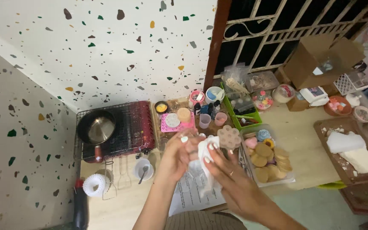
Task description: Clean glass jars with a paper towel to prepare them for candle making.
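We've got L hand (176,154) & R hand (231,181) fingers (210,150) both clenched on white cloth (202,164), near flower-shaped mould (229,137), above surface (303,140).

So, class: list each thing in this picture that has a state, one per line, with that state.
left hand: grip closed on white cloth
right hand: fingers pressing the white cloth
white cloth: crumpled between both hands
pan: upright, empty, on the red stove
clear tray: open, holds round brown discs
cardboard box: flaps open
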